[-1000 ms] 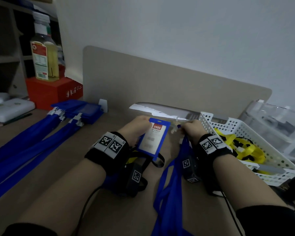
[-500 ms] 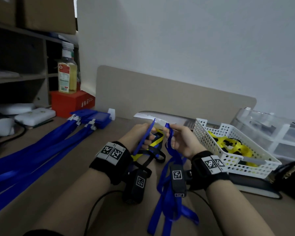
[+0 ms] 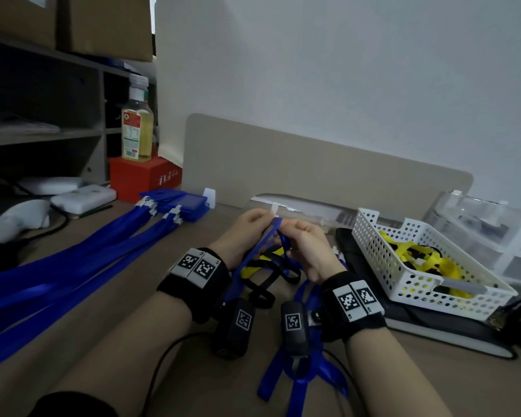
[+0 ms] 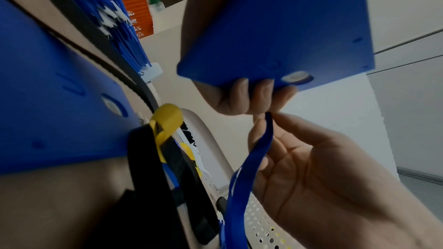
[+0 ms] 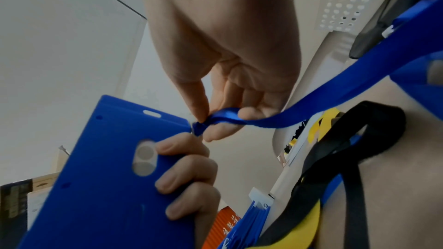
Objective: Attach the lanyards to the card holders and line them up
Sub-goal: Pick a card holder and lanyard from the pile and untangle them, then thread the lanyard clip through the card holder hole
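Observation:
My left hand point(image 3: 260, 221) grips a blue card holder point(image 4: 275, 26) by its top corner, fingers point(image 5: 187, 168) curled round the edge. It stands edge-on in the head view. My right hand point(image 3: 288, 234) pinches the clip end of a blue lanyard point(image 5: 215, 118) between thumb and fingers, right against the holder's top edge near its slot. The strap point(image 3: 298, 359) hangs down to the desk between my wrists. Several finished holders point(image 3: 181, 204) lie at the back left, their blue straps point(image 3: 73, 266) stretched toward me.
A white perforated basket point(image 3: 373, 236) with yellow lanyards point(image 3: 415, 254) sits to the right on a dark pad. Black and yellow straps point(image 3: 268, 266) lie under my hands. A red box point(image 3: 142, 179), a bottle point(image 3: 136, 130) and shelves stand at the left, with a beige divider point(image 3: 313, 170) behind.
The holder, earlier facing me, has turned edge-on. My hands have come together and the right one has brought the lanyard's end up to the holder's top.

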